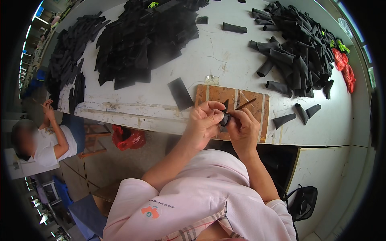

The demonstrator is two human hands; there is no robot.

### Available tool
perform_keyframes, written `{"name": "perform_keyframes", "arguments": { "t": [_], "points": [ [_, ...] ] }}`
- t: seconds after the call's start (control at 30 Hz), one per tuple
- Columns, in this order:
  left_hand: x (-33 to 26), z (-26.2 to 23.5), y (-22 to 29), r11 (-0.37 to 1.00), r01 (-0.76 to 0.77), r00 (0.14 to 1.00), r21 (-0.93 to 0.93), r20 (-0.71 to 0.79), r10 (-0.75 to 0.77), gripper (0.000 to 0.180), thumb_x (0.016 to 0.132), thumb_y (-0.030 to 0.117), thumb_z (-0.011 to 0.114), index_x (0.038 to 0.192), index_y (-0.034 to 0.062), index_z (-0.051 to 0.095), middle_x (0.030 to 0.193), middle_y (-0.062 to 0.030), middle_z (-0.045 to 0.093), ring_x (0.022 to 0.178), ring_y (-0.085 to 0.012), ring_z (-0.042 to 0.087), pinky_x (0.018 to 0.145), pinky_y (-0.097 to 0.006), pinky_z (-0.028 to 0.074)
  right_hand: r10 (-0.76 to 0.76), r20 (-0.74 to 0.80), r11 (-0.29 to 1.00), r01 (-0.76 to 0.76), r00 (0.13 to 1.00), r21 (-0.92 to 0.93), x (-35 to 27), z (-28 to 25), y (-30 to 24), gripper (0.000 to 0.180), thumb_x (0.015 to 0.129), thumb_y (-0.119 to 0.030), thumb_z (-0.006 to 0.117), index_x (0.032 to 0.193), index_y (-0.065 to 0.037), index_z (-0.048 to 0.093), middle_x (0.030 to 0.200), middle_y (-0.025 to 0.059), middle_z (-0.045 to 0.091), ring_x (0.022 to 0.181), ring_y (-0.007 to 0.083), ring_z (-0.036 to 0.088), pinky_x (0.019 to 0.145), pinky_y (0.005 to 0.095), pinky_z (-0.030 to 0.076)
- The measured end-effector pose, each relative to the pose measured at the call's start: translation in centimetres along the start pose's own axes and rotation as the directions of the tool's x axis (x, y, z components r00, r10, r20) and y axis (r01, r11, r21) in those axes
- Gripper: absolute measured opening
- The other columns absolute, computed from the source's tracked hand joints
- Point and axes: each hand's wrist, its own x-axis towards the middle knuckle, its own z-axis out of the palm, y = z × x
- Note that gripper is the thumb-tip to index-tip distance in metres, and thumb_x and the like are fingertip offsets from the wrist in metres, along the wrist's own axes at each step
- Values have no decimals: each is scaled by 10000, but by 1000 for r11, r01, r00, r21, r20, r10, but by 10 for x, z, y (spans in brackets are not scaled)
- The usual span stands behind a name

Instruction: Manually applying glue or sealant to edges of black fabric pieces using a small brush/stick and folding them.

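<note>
My left hand (204, 120) pinches a small black fabric piece (225, 119) between thumb and fingers, close in front of my body. My right hand (244, 125) is closed on the other side of the same piece, its fingertips meeting the left ones. A thin dark stick-like tool (247, 104) juts out from the right fingers, pointing up and to the right; its lower end is hidden. Both hands are over the near part of a brown wooden board (263, 116) with pale strips. A flat dark fabric rectangle (180, 94) lies to the left of the board.
Large piles of flat black fabric (140, 44) and rolled black tubes (297, 60) cover the white table (225, 72). Several loose tubes (284, 120) lie right of the board. Red plastic bags (348, 76) sit at the far right. Another person (52, 140) works at the left.
</note>
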Motion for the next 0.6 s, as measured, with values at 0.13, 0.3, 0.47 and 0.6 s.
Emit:
{"name": "perform_keyframes", "arguments": {
  "t": [0.13,0.3,0.47,0.6],
  "points": [
    [1,7,-6,920,-115,988,374,-53,145,215,691,-47,540,902,-8,520,757,-45,574,618,-38,508,494,-160,404,409,312,545,-503,858,670,-4,-9,0,8,747,-27,600,744,-21,605,683,1,514,509,63,448,440,202,341],
    [7,4,-19,684,-174,933,708,-103,345,101,712,-52,538,810,-32,547,704,-42,580,608,-45,528,539,-178,435,377,714,-371,-610,590,700,-11,1,13,79,785,-83,581,758,-13,559,661,5,470,553,66,404,471,183,309],
    [6,20,-21,555,-160,872,816,-147,466,66,751,-52,505,803,-36,543,662,-41,583,501,-36,495,433,-165,393,318,723,-366,-624,613,690,-8,2,15,150,837,-169,556,755,-48,526,682,1,477,595,84,432,497,215,373],
    [14,-3,-25,759,-187,921,624,-158,357,87,745,-79,506,764,5,518,669,-71,596,398,-13,396,334,-167,298,452,635,-110,-667,626,737,-15,4,22,154,839,-175,564,725,-81,523,683,-10,501,610,74,478,525,203,403]
  ]
}}
